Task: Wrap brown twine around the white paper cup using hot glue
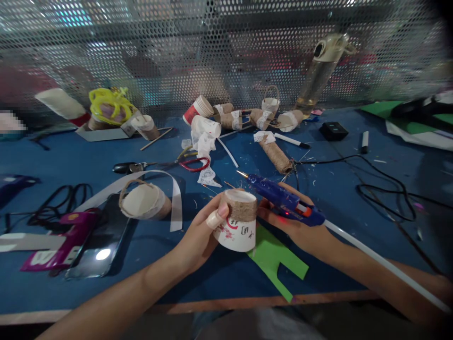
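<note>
A twine-wrapped paper cup (236, 236), inverted, its black characters too small to be read, is gripped by the left hand (201, 232) above the blue table (152, 264); a glue gun (271, 192) is held in the right hand (295, 230). Behind, liquid (307, 101) is contained in a bottle (321, 71), a yellow coil (109, 107) in a tray (109, 134).

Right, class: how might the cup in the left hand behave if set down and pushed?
The cup is probably light and easily dented, as it looks like paper. The twine around its narrower upper part may feel rough and grippy. Wide end down, as held, it would likely slide before tipping.
</note>
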`<state>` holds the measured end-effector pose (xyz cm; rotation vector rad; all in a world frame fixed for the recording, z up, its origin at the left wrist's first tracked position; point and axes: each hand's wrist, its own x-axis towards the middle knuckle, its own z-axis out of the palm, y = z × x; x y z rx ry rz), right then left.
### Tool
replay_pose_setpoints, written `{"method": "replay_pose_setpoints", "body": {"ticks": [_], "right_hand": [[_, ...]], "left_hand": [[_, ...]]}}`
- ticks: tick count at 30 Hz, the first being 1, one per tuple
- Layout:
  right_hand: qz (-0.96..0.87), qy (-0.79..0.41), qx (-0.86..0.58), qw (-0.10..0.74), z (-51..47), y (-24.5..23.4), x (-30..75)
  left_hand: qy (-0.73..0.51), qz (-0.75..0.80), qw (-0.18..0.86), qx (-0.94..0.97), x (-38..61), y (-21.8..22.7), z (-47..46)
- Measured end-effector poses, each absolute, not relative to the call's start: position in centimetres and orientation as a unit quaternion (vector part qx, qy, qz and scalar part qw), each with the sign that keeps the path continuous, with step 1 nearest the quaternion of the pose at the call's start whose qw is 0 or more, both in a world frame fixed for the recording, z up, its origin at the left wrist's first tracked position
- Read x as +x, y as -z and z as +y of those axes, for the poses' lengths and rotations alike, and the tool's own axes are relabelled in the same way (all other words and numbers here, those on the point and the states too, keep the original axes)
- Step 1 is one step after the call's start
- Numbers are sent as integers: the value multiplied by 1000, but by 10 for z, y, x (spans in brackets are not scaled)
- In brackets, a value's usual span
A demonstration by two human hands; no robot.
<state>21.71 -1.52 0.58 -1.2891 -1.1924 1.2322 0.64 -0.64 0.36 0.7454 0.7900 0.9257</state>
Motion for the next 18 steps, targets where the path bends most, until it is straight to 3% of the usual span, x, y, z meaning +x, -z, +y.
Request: {"method": "replay_pose_setpoints", "body": {"ticks": [8, 18], "right_hand": [[-491, -459, -557, 488, -13, -4, 217], [-529, -476, -496, 498, -16, -2, 213]], "left_hand": [[-411, 400, 760, 307, 7, -6, 0], [-392, 405, 752, 341, 5, -3, -2]]}}
